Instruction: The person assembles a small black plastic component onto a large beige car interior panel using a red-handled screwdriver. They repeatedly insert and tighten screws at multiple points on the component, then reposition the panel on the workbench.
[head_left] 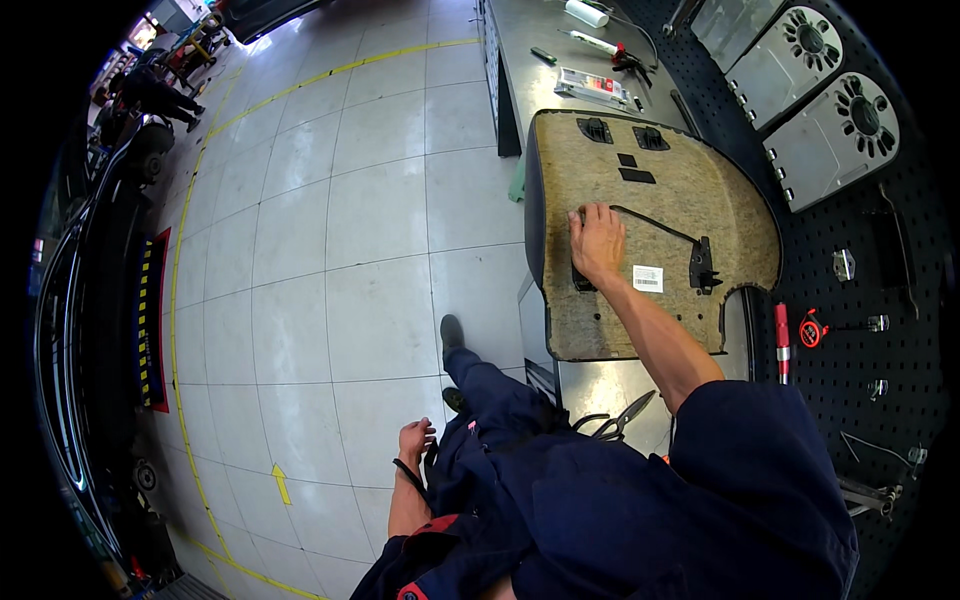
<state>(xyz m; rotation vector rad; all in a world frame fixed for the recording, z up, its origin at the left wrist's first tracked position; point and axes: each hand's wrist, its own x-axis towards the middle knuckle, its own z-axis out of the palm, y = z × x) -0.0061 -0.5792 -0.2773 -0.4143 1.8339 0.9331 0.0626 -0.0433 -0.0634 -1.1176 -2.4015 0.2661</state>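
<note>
My right hand (598, 243) is on the fibrous tan back of a large trim panel (665, 225), over its left part. The fingers are bent down over a black fitting, mostly hidden; what they hold cannot be made out. A thin black rod or strap (655, 222) runs from beside the fingertips to a black bracket (704, 268). Below the hand a white label (648, 279) is stuck on the panel. My left hand (416, 438) hangs by my side above the floor, its fingers loosely bent and apart, with nothing visible in it. A dark band is near that wrist.
The panel lies on a metal workbench (590, 385). Scissors (622, 415) lie near me. A caulking gun (615, 50) and a box (597, 88) are at the far end. Tools hang on a pegboard (850, 300). A dark car (75, 330) and a person (155, 90) are across the tiled floor.
</note>
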